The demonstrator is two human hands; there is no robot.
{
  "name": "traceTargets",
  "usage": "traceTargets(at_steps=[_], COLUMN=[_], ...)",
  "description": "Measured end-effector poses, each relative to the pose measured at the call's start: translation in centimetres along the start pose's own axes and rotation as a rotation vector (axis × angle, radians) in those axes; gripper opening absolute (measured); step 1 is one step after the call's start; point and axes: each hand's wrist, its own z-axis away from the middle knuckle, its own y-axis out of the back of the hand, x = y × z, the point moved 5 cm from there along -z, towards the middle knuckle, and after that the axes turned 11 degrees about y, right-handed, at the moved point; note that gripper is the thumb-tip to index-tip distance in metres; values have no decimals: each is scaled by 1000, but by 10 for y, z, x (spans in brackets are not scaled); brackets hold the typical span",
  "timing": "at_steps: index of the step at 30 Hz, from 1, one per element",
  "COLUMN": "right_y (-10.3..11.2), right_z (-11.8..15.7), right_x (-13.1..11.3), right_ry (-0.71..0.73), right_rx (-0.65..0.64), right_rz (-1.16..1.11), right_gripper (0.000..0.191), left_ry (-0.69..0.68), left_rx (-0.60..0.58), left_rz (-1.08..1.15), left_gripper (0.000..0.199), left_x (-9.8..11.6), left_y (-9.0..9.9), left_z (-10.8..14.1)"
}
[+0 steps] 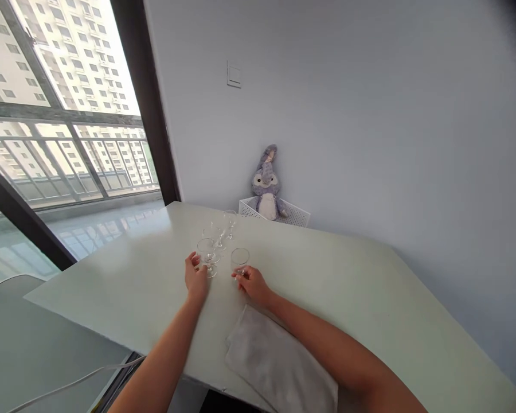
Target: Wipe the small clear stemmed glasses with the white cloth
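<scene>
Right hand (254, 286): thumb and fingertips pinch the lower part of 1 clear glass (240, 257), set apart from the row and held roughly upright; whether its foot touches the table (155, 287) cannot be told, as the fingers hide it
Left hand (195, 280): curved, thumb and fingers apart, at the side of the nearest row glass (206, 248); whether it grips or only steadies that glass cannot be told
Row: at least 3 stemmed glasses, running back from the left hand to the far glass (230, 218); they overlap in view, so the exact count is unclear
Cloth (279, 358): grey, spread at the near edge, partly under the right forearm
Step in hand: judging by the pose, handling 2 glasses at once, 1 at each hand
Handling: any shift of the pinched glass would call for a light, level grip and a path clear of the row, since thin rims and stems could knock together
Basket (298, 214): white, perforated, beyond the far edge, with 1 grey plush toy (266, 195) sitting in it
Wall (348, 143): pale, behind the table, with 1 switch (234, 74)
Window (69, 115): at the left, showing a railing and tall buildings
</scene>
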Motion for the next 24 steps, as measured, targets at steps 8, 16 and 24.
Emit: traceTargets(at_steps=[8,16,24], right_y=[-69,9,9], right_z=[7,-76,-157], right_x=[-11,19,39], right_ry=[5,-82,-83], right_rx=[-219,453,466], right_rz=[-37,-63,-195], right_gripper=[28,37,38], left_ry=[265,135,120], left_rx=[64,162,165], left_rz=[519,668,580], left_gripper=[35,34,33], left_x=[-24,-42,-37], left_y=[44,63,60], left_z=[6,15,17])
